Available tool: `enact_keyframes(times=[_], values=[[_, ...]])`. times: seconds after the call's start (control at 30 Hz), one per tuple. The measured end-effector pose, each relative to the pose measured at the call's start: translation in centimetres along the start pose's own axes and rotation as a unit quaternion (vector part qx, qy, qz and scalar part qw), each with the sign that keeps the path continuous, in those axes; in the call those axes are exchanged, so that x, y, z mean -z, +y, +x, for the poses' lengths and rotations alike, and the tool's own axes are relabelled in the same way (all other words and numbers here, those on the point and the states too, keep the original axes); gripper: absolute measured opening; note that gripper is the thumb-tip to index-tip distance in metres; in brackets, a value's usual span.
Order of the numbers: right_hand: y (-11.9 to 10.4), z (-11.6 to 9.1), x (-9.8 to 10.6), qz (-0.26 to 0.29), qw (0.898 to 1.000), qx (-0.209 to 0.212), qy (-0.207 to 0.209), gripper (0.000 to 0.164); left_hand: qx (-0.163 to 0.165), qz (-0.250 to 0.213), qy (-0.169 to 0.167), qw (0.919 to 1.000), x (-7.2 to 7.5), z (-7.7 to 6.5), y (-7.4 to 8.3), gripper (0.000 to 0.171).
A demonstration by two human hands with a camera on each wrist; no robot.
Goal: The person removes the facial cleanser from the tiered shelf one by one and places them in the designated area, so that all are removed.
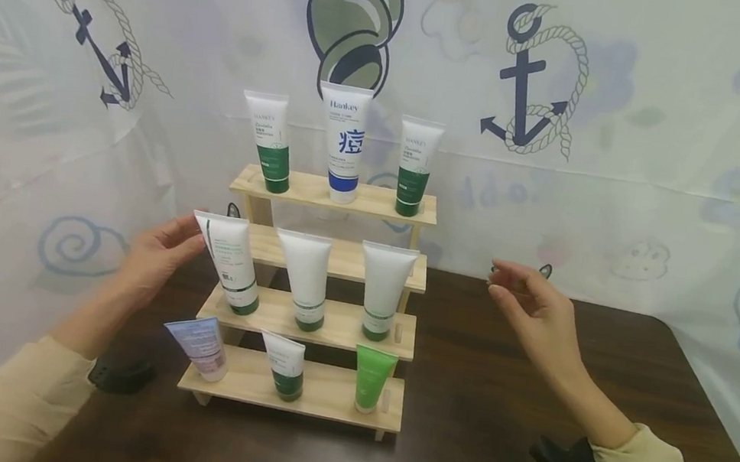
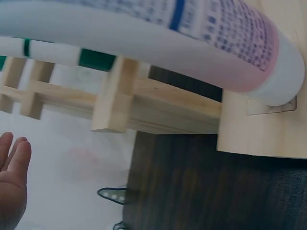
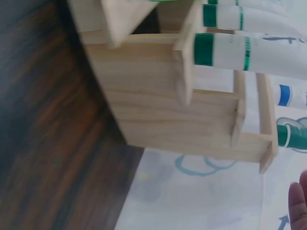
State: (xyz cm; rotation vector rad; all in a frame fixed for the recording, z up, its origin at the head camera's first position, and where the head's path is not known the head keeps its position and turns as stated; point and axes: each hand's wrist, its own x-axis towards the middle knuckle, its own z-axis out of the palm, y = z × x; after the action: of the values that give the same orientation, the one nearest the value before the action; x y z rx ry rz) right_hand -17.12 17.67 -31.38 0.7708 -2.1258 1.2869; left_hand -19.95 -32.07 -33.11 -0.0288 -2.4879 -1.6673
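Observation:
A wooden tiered stand [image 1: 321, 404] holds squeeze tubes. My left hand [image 1: 154, 262] is beside the stand's left side, its fingertips overlapping the top corner of a white tube with a green base [image 1: 227, 263] in the head view. That tube leans slightly left on the second step from the bottom. The left wrist view shows the fingers [image 2: 18, 160] extended and holding nothing, with a pink-and-white tube [image 2: 211, 52] close to the camera. Off to the right, my right hand [image 1: 537, 309] hovers over the table, fingers loosely bent and grasping nothing.
On the bottom step stand a lilac tube [image 1: 199, 345], a small white-and-green tube [image 1: 286, 365] and a bright green tube [image 1: 371, 378]. A blue-lettered tube [image 1: 343, 139] stands between two green-and-white ones on top. Patterned cloth [image 1: 432, 61] hangs behind the dark wooden table [image 1: 491, 431].

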Motion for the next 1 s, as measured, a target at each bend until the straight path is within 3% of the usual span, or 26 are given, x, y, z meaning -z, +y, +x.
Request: enact_keyframes(times=[0.13, 0.43, 1.0], values=[[-0.1, 1.8, -1.0, 0.038, 0.999, -0.027, 0.011, 0.030, 0.022, 0.020, -0.015, 0.9994, -0.8, 0.6, -0.3, 0.071], [-0.3, 6.5, -3.3, 0.094, 0.990, -0.097, 0.044, 0.032, 0.010, 0.024, -0.019, 0.9995, -1.4, 0.9, -1.2, 0.064], [-0.5, 13.2, -7.1, 0.152, 0.976, -0.131, 0.082, 0.043, 0.022, 0.003, -0.017, 0.9996, -1.9, 0.5, -1.6, 0.063]])
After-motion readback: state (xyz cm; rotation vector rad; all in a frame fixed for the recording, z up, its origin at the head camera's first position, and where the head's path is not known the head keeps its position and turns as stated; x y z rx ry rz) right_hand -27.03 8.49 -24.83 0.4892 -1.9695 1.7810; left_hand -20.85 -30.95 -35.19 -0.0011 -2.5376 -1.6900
